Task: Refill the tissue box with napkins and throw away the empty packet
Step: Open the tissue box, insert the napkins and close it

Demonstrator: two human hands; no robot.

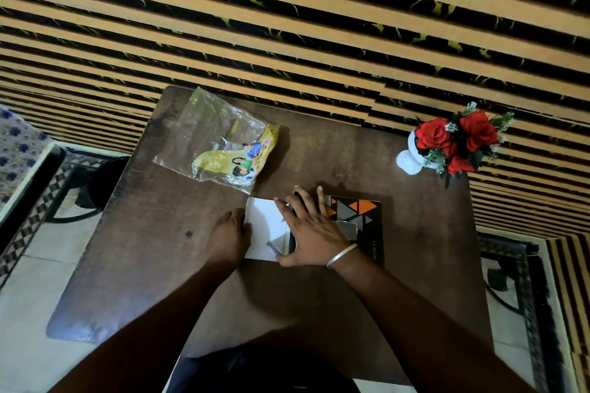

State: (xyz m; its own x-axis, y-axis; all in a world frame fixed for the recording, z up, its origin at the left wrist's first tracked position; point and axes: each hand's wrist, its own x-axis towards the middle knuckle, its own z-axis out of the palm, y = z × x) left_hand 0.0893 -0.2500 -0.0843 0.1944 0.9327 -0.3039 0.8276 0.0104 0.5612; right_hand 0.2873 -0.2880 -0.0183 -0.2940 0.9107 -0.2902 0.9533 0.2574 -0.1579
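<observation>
Head view: emptied packet (220,143) lies on the table (159,249), near the napkins. White napkins (263,220) sit against the tissue box (357,217), apparently partway in. Right hand (311,230) presses flat, fingers spread. Left hand (228,233) touches the stack's left edge; cannot tell its finger pose. Refill looks midway; packet not yet binned.

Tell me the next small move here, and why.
Probably slide the napkins rightward into the tissue box with the left hand, which sits at their left edge. Most of the white stack lies outside the box, and the right hand rests flat where stack meets box, seemingly steadying it. The packet can wait on the table.
</observation>
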